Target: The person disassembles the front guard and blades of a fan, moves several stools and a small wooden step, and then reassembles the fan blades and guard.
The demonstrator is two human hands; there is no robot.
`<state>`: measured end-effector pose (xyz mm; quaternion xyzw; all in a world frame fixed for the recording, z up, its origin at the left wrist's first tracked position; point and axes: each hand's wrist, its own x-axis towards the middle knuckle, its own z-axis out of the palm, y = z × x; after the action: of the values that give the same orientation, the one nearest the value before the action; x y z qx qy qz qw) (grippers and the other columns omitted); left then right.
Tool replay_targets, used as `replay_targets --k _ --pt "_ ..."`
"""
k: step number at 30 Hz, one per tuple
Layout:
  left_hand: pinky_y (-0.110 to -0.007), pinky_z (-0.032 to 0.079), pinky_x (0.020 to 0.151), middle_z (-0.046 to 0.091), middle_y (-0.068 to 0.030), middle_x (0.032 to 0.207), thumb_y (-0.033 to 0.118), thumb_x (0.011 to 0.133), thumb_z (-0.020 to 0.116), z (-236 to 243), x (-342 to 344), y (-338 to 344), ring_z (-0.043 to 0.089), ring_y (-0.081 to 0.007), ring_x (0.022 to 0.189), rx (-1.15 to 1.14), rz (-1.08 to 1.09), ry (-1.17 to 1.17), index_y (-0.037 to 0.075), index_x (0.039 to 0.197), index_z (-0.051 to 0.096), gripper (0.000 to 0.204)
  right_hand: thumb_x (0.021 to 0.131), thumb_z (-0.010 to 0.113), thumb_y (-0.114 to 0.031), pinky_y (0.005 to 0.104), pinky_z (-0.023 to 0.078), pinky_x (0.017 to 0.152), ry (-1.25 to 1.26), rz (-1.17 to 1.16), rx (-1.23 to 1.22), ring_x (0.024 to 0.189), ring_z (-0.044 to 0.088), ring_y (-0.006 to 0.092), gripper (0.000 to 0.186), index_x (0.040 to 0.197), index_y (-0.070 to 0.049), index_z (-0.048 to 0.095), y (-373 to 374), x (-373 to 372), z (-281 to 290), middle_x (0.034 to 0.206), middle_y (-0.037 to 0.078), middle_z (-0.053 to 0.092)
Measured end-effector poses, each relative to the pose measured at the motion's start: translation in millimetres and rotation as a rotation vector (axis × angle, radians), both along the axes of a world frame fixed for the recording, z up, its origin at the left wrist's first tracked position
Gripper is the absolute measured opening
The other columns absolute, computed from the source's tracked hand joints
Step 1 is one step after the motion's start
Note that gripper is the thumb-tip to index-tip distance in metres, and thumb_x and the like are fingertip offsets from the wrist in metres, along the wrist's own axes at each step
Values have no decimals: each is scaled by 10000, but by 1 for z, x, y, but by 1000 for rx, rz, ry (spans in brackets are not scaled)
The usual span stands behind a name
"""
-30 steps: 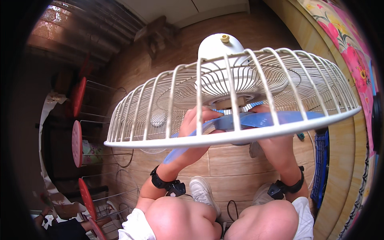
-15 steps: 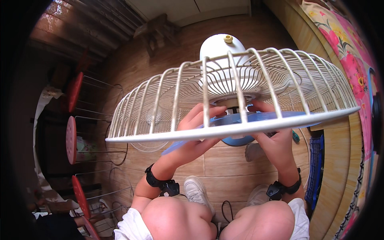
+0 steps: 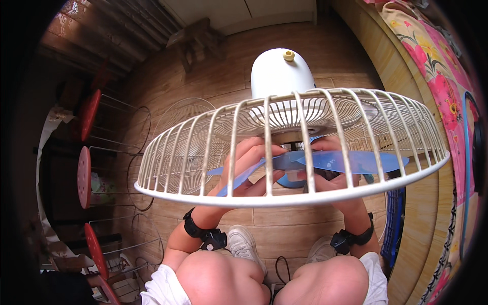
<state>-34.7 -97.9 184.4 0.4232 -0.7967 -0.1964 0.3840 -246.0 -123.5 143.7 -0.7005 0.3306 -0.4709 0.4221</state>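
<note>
An electric fan with a white motor housing [image 3: 279,76] faces me, its pale wire rear grille [image 3: 284,200] tipped so that the rim crosses in front of my wrists. Inside that grille, translucent blue fan blades [image 3: 356,161] sit at the shaft below the housing. My left hand [image 3: 251,157] has its fingers curled round the left side of the blade hub [image 3: 288,160]. On the other side my right hand [image 3: 328,179] grips the hub, partly hidden by a blade and the wires. Part of a blue fan base [image 3: 293,182] shows beneath.
Another round wire grille [image 3: 178,108] lies on the wooden floor to the left. Red round stools [image 3: 84,178] with metal legs line the left side; a wooden stool [image 3: 195,39] stands at the back. At right are a blue plastic crate [image 3: 394,223] and flowered cloth [image 3: 447,96] on a wooden ledge.
The grille has tilted, its near rim now lower in view, and more of the blue blades shows through the wires. The blades have changed angle, with both hands still at the hub.
</note>
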Motion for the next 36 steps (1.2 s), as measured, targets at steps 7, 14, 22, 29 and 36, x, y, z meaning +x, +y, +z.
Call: replay_targets --k 7,14,22,29,36 --pt "-366 423 908 590 -137 1088 -4 746 661 7 0 7 554 -267 1024 204 -43 80 17 1044 575 311 600 848 -141 326 486 764 87 -33 -144 881 589 237 523 1036 -43 577 -1 -1 1 985 99 580" --pt "-370 445 885 582 -160 1114 20 754 625 -2 5 6 555 -276 1036 117 -112 106 2 1072 566 324 551 873 -120 348 471 828 90 -8 -144 971 573 264 598 1066 -39 580 7 -4 3 1066 112 573" --pt "-398 500 840 628 -158 1040 62 780 621 -3 8 17 613 -298 960 126 -84 106 9 1039 616 265 584 848 -100 373 475 834 203 17 -207 945 581 281 635 1123 -39 519 24 -5 4 1062 143 563" --pt "-403 493 838 620 -157 1029 65 759 653 3 9 31 604 -305 964 126 -93 -4 15 1045 605 294 608 834 -103 375 473 851 182 9 -230 975 577 278 627 1145 -29 520 33 0 1 1095 150 563" --pt "-393 496 821 619 -160 1042 67 751 660 9 5 39 601 -302 974 111 -112 26 17 1057 602 315 632 820 -107 377 470 869 152 -7 -229 1005 573 275 620 1167 -20 521 38 1 0 1128 157 563"
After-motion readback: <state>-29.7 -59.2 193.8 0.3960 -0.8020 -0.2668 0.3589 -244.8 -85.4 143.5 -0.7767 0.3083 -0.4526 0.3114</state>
